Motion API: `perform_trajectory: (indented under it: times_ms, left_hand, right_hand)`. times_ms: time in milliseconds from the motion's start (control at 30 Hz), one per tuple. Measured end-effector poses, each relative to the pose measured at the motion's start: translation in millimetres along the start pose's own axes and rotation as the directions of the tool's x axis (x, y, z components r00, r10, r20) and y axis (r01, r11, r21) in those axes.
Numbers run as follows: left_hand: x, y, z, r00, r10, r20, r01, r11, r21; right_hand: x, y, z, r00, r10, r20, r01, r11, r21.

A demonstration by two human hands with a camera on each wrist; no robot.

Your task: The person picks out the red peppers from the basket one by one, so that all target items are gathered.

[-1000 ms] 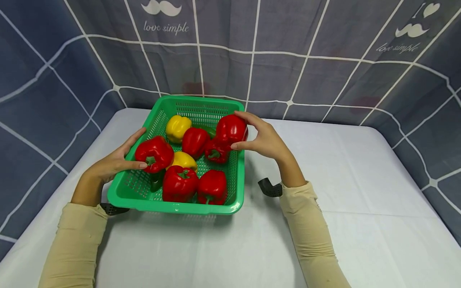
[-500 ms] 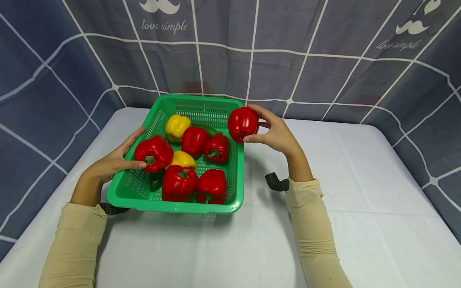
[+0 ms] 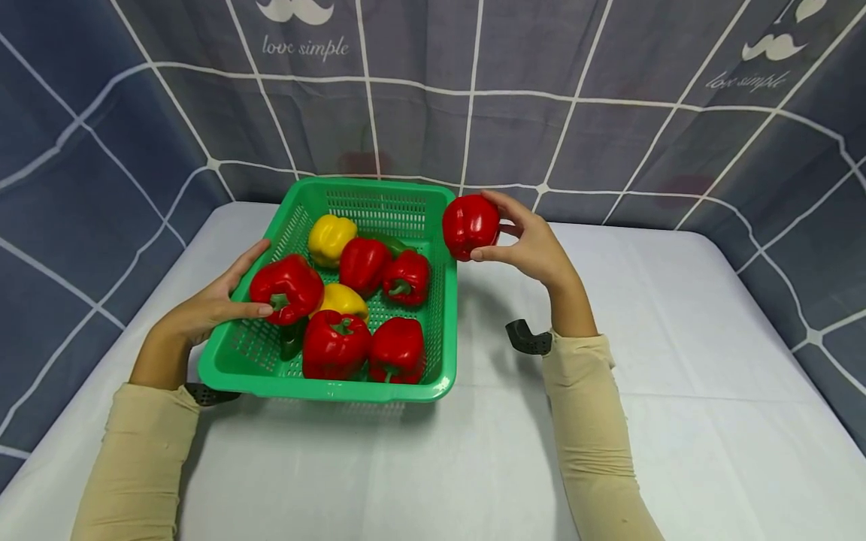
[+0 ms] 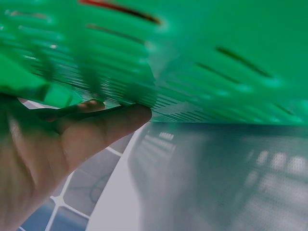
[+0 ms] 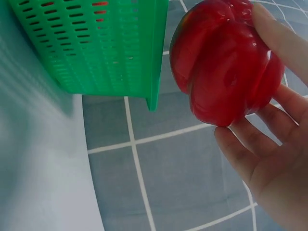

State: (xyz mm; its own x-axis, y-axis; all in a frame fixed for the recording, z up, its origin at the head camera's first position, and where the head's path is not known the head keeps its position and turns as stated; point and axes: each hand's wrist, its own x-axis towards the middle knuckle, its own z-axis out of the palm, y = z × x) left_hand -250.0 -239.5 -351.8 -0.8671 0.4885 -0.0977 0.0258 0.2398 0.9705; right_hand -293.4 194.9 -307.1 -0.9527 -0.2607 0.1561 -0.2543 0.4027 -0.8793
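Observation:
My right hand (image 3: pixel 537 248) pinches a red bell pepper (image 3: pixel 470 225) between thumb and fingers, just above the right rim of a green plastic basket (image 3: pixel 325 389). In the right wrist view this pepper (image 5: pixel 226 67) hangs beside the perforated basket wall (image 5: pixel 96 62). My left hand (image 3: pixel 206 304) grips the basket's left side, thumb over the rim by another red pepper (image 3: pixel 291 284); its fingers (image 4: pixel 106 127) lie against the outer wall in the left wrist view. Inside are several more red peppers (image 3: pixel 336 346), two yellow peppers (image 3: pixel 331 239) and green ones (image 3: pixel 291 340), partly hidden.
A white cloth (image 3: pixel 663 330) covers the table, with its surface extending right of the basket. Grey checked curtains (image 3: pixel 514 135) rise behind and at both sides. A black wrist mount (image 3: pixel 528 338) sticks out from the right sleeve.
The right hand has lifted the red pepper from the basket's right side and carried it up and right over the rim. A smaller red pepper beneath is uncovered. The left hand stays put.

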Motion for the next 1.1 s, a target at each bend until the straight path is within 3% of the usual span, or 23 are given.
perform_trajectory:
  times_ms: [333, 667, 900, 1100]
  left_hand:
    - [0.6, 0.1, -1.5, 1.000, 0.014, 0.008, -0.015, 0.999, 0.029]
    - [1.3, -0.2, -1.9, 1.000, 0.001, 0.013, -0.001, 1.000, 0.004]
    - [2.5, -1.0, -2.4, 1.000, 0.007, -0.009, -0.006, 0.997, 0.082]
    - [1.8, -1.7, -2.3, 1.000, 0.014, -0.002, -0.014, 0.999, 0.048]
  right_hand:
    - [1.9, 11.1, -9.8, 0.999, 0.041, -0.032, -0.040, 0.999, 0.031]
    - [4.7, 21.7, -12.5, 0.998, 0.062, -0.032, -0.061, 0.997, 0.043]
    - [9.0, 30.7, -12.3, 0.997, 0.081, -0.010, -0.079, 0.992, 0.095]
    - [12.1, 40.6, -10.8, 0.995, 0.101, -0.012, -0.100, 0.992, 0.080]
